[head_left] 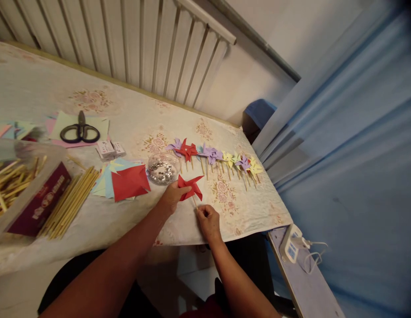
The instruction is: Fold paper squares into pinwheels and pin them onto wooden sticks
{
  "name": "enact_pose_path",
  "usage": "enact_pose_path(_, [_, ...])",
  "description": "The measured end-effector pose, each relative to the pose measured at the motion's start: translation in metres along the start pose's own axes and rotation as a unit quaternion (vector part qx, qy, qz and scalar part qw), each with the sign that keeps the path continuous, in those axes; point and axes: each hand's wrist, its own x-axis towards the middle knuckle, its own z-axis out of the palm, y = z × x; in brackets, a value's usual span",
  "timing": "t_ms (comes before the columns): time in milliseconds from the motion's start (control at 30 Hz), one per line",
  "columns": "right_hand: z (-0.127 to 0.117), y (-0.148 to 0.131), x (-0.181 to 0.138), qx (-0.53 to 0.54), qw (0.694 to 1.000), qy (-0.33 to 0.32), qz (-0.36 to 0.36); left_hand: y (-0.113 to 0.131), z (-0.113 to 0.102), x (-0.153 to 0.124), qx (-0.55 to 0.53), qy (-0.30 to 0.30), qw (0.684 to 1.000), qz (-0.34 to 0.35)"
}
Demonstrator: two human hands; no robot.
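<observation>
Forearms (126,243) foremost: left hand (172,197) pinches a red pinwheel (192,184), right hand (209,222) (just below) its stick (194,202).

Black legwear (253,258), a dark red garment (203,308), bare forearms (130,249)

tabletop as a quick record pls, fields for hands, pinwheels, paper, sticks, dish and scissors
left hand: gripping a red pinwheel
right hand: gripping the stick below it
other pinwheels: row on the tablecloth, purple, red and yellow among them
paper: red sheet atop light-blue sheets
sticks: bundle beside a clear bag of more
dish: small silvery pieces inside
scissors: black handles, on paper sheets
</observation>
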Motion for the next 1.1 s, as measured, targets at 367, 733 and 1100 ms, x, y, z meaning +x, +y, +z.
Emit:
enact_pose_path(367, [0.0047,0.0081,-0.0025,-0.036,0.997,0.002,-0.067,0.0011,0.0037,-0.0031,0.026,0.011,0.999,0.021])
enact_pose_path(733, [0.0061,0.0073,-0.0036,-0.056,0.995,0.005,-0.082,-0.0032,-0.0008,0.001,0.042,0.017,0.998,0.043])
enact_pose_path(1100, [0.0078,0.0105,-0.0029,-0.055,0.995,0.011,-0.083,-0.0028,-0.0022,0.0023,0.05,0.014,0.998,0.031])
